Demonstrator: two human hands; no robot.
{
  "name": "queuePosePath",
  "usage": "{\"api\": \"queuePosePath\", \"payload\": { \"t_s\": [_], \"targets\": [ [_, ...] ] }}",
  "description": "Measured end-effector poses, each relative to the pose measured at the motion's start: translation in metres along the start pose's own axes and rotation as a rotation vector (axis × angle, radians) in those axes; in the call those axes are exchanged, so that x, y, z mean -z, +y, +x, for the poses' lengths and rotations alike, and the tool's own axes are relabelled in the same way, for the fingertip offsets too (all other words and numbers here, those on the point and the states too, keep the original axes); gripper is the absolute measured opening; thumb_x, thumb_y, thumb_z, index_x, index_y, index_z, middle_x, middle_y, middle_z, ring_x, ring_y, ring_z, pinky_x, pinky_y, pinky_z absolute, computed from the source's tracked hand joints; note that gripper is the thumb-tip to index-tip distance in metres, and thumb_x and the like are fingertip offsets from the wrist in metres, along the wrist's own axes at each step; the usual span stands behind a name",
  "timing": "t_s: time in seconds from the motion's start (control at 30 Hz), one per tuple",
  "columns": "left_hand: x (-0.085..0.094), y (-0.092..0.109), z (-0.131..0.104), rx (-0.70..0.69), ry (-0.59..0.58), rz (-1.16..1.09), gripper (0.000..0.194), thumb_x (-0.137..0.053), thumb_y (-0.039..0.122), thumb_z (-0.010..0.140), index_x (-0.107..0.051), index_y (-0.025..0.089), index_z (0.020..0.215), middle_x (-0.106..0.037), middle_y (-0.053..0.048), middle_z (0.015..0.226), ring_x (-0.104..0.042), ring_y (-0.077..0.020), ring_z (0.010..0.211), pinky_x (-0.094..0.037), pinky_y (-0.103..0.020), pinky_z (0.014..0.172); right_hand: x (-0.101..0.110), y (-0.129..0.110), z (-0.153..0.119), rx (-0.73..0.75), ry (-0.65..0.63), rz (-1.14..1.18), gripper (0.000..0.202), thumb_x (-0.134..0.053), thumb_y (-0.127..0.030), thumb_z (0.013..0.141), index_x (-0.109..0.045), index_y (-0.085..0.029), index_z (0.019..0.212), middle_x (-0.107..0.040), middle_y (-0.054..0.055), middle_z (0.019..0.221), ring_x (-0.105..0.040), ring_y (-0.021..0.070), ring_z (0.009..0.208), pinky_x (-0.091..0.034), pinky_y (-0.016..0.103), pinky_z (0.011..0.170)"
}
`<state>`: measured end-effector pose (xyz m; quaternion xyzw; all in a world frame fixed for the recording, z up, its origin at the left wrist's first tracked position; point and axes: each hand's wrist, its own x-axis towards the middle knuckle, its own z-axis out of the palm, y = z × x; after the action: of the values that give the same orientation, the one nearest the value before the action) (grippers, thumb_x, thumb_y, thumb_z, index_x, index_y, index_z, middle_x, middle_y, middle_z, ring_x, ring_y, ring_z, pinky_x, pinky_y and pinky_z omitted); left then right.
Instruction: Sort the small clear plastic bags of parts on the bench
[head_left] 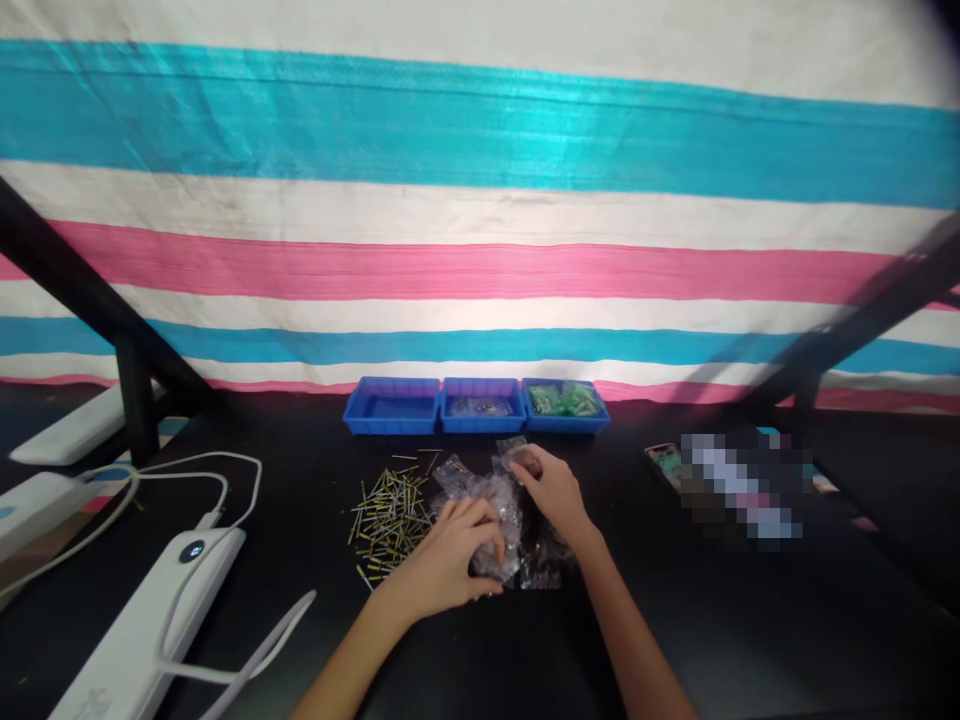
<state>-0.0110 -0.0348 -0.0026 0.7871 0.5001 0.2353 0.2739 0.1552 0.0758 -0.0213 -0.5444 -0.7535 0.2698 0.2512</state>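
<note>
Backdrop: striped cloth in white, turquoise and pink hangs behind a black table (712, 620).
Landmark: a heap of clear plastic bags (491, 495) lies mid-table; everything below is placed from it.
Left hand (450, 560): rests on the near left part of the heap, fingers (480, 525) curled down and pressing into the plastic; whether they pinch one bag closed I cannot tell.
Right hand (551, 492): sits on the far right edge of the heap, fingers bent narrow around a small dark piece (527, 462) still inside its wrapping.
Key relation: the dark piece lies just beyond and to the right of the heap's middle, so the right hand is on it while the left is a little nearer the body.
Look of the bags: crumpled, glossy, see-through, overlapping without a clear long axis.
Left of heap: a scatter of thin yellow-tipped pins (386, 510).
Beyond heap: three blue trays (476, 405) in a row, the right one holding green parts.
Far left of heap: a white power bank (150, 620) with cable.
</note>
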Motion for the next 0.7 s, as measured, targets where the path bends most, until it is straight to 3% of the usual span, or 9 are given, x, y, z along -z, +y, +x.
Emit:
{"api": "queuePosePath", "payload": {
  "t_s": [0.13, 0.3, 0.5, 0.6, 0.7],
  "targets": [
    [-0.001, 0.000, 0.004, -0.010, 0.027, 0.002, 0.018, -0.067, 0.024, 0.071, -0.059, 0.026, 0.088, -0.055, 0.000, 0.106, -0.047, -0.0195, 0.102, -0.032, -0.036, 0.090, 0.000, 0.004, 0.001, 0.006, 0.096, 0.156, 0.028, -0.047, -0.039, 0.081, -0.060, -0.024, 0.102, -0.067, 0.002, 0.082, -0.061, 0.0182, 0.075, -0.043, 0.027, 0.067],
    [-0.001, 0.000, 0.006, 0.008, 0.118, -0.009, 0.028, -0.065, 0.036, 0.072, -0.059, 0.026, 0.097, -0.058, -0.002, 0.105, -0.047, -0.0212, 0.102, -0.032, -0.038, 0.091, -0.003, 0.002, 0.001, 0.024, 0.006, 0.291, 0.032, -0.043, -0.039, 0.083, -0.062, -0.022, 0.103, -0.066, 0.002, 0.082, -0.060, 0.0172, 0.071, -0.045, 0.028, 0.066],
    [-0.001, -0.015, 0.008, 0.046, 0.302, 0.052, 0.018, -0.047, 0.032, 0.084, -0.059, 0.024, 0.094, -0.060, -0.006, 0.098, -0.051, -0.0212, 0.098, -0.036, -0.038, 0.086, 0.004, 0.007, 0.000, 0.124, 0.135, 0.159, 0.030, -0.051, -0.028, 0.079, -0.063, -0.020, 0.105, -0.063, 0.006, 0.094, -0.057, 0.0165, 0.083, -0.043, 0.029, 0.077],
    [-0.001, -0.022, 0.009, 0.066, 0.348, 0.091, 0.017, -0.046, 0.031, 0.084, -0.058, 0.024, 0.094, -0.060, -0.006, 0.098, -0.051, -0.0218, 0.098, -0.036, -0.039, 0.086, 0.009, 0.015, -0.001, 0.126, 0.127, 0.202, 0.029, -0.053, -0.028, 0.078, -0.063, -0.019, 0.103, -0.063, 0.005, 0.089, -0.057, 0.0150, 0.078, -0.044, 0.028, 0.074],
    [-0.001, -0.022, 0.009, 0.068, 0.377, 0.102, 0.017, -0.046, 0.029, 0.084, -0.059, 0.024, 0.094, -0.060, -0.006, 0.098, -0.052, -0.0221, 0.097, -0.037, -0.039, 0.085, 0.008, 0.015, -0.004, 0.125, 0.109, 0.158, 0.031, -0.057, -0.035, 0.076, -0.063, -0.021, 0.102, -0.064, 0.005, 0.093, -0.058, 0.0170, 0.084, -0.040, 0.032, 0.081]
  ]
}}
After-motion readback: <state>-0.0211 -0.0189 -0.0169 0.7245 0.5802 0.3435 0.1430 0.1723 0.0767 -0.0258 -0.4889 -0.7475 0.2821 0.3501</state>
